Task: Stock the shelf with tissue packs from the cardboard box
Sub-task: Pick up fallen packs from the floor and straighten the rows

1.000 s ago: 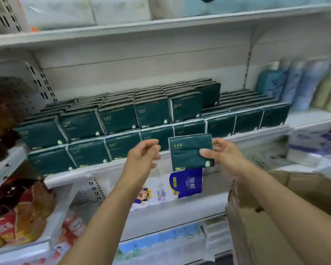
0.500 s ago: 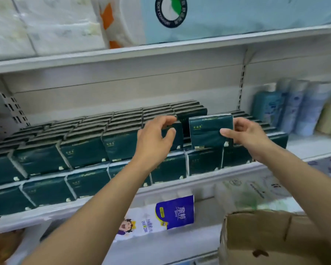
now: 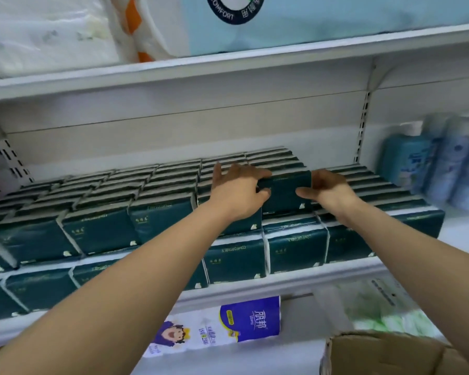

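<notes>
Reaching farther, left hand (image 3: 236, 190) and right hand (image 3: 328, 189) pinch the tissue pack (image 3: 284, 194).

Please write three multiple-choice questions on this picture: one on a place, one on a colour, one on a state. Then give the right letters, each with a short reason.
1. Where is the cardboard box?
A. on the top shelf
B. in the lower right corner of the view
C. between the bottles

2. What colour are the stocked tissue packs?
A. dark green
B. red
C. yellow

3. How is the held tissue pack handled?
A. lying free
B. gripped at one edge only
C. gripped at both side edges

Answers:
1 B: its brown flap shows at the lower right.
2 A: their wrappers are dark green.
3 C: the left hand grips its left edge and the right hand its right edge.
</notes>
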